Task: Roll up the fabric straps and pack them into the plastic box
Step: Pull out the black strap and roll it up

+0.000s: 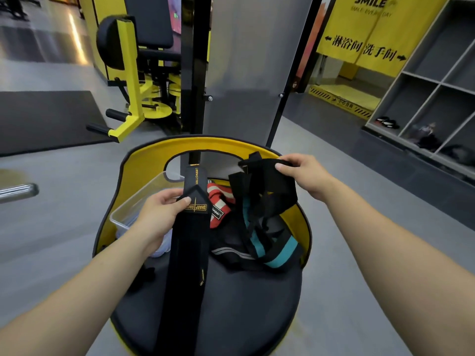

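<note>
Lettering on the black strap (191, 227) reads "SHARP SW…"; the left hand (160, 214) pinches it just beside the clear plastic box (144, 199). The right hand (302, 176) grips a black webbing strap (267, 186) above the striped straps (272, 250) on the seat (231, 304). A yellow banner (372, 29) says "SMILE".

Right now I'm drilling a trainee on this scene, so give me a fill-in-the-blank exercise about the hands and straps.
1. The left hand pinches the long ____ strap with gold lettering.
2. The right hand lifts a tangle of black webbing above the ____ band.
3. The clear box sits on the person's ____ side.

Missing words: black; teal; left
</note>
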